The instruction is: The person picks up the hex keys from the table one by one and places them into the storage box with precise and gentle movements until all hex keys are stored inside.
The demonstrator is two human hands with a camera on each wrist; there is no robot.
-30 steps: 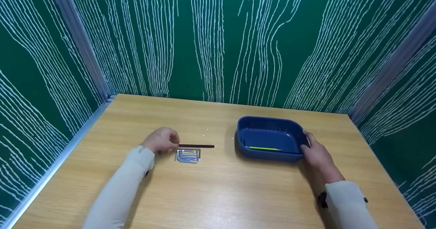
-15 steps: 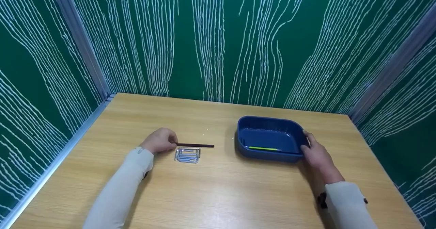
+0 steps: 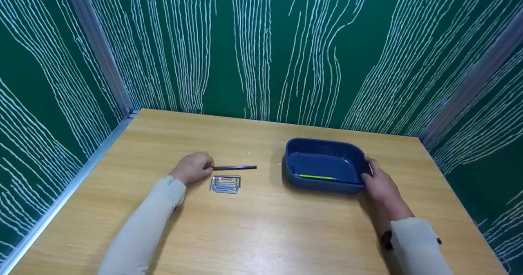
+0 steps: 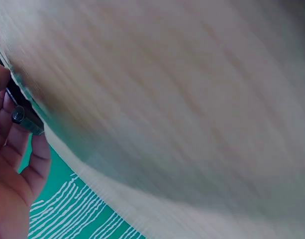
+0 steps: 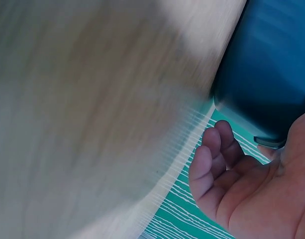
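Observation:
In the head view my left hand (image 3: pixel 194 166) pinches the left end of a slim dark pen (image 3: pixel 236 167), which points right over the table. The left wrist view shows the pen's dark rounded end (image 4: pixel 19 114) among the fingers. Just below it lies a flat group of silvery bent-wire pieces (image 3: pixel 226 185). On the right, a dark blue plastic bin (image 3: pixel 322 188) stands on the table, a yellow-green pencil (image 3: pixel 316 177) lying inside along its near side. My right hand (image 3: pixel 382 185) grips the bin's right rim between thumb and fingers; the other fingers are loosely curled in the right wrist view.
The wooden table (image 3: pixel 253 234) ends at a green wall (image 3: pixel 220 62) with white wavy lines at the back. Similar panels and metal posts flank both sides. A few tiny pale specks (image 3: pixel 247 156) lie between the pen and the bin.
My left hand took hold of the dark pen and shifted it slightly away from me, off its place beside the wire pieces. The right hand and the bin stayed put.

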